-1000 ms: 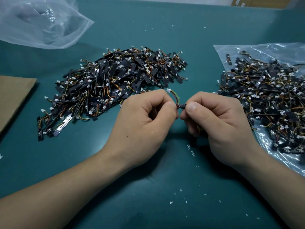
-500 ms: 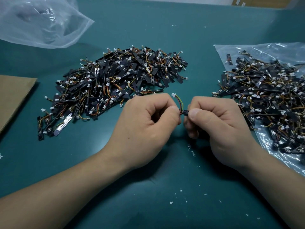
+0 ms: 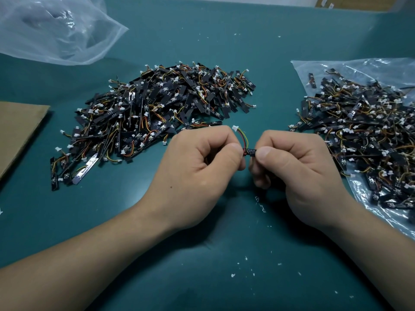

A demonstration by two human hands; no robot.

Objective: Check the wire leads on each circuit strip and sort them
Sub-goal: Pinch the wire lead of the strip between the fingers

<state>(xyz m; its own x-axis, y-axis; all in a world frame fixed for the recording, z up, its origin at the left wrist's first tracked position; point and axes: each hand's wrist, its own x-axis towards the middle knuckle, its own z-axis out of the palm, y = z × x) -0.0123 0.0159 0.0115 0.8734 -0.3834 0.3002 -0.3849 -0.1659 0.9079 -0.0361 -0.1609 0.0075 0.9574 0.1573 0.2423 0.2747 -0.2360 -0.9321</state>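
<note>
Lowered, left hand (image 3: 202, 167) and right hand (image 3: 298, 169) hide most of the circuit strip (image 3: 251, 151).

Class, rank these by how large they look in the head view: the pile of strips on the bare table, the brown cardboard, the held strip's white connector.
1. pile of strips
2. brown cardboard, though the frame edge cuts it off, so its full size is unknown
3. white connector

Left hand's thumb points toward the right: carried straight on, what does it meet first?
The right hand, almost at once: its thumb faces the left hand across the short circuit strip they hold between them. Depth looks level, though one view can't confirm.
</note>
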